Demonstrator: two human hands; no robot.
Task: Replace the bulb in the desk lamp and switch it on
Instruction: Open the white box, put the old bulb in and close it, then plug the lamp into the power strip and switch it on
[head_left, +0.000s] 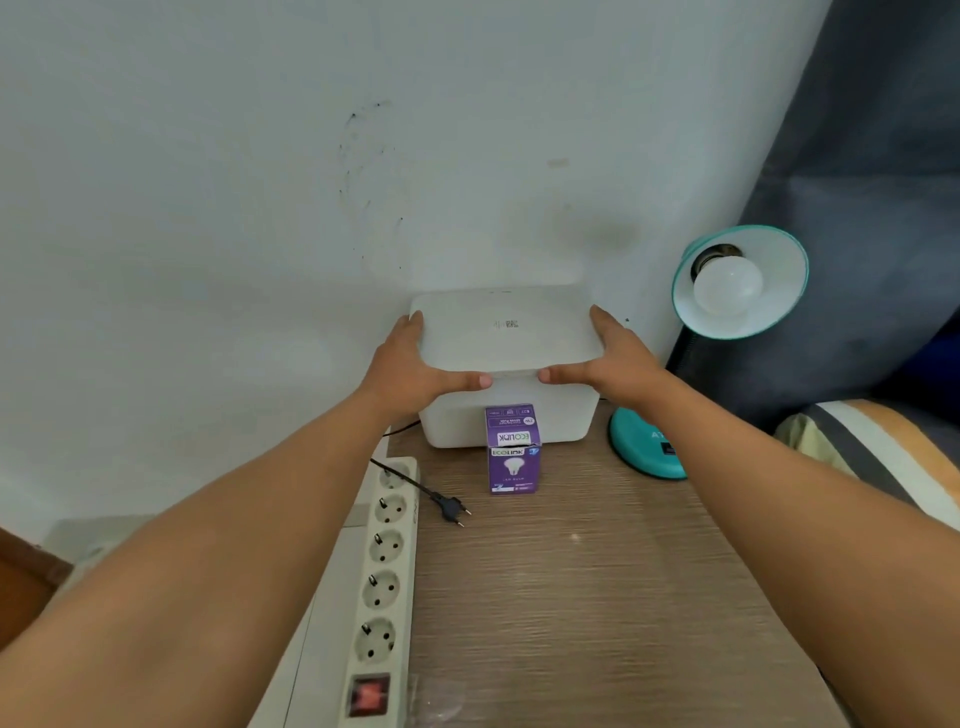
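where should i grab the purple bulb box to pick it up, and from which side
Pinch the small purple cardboard bulb box by its two upright side faces near the top, coming from the front. It stands upright with its back close against the white plastic storage box, and its top flap looks loose.

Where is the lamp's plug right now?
In the head view the black plug lies loose on the wooden desk, left of centre, between the white power strip and the purple bulb box; it is in no socket.
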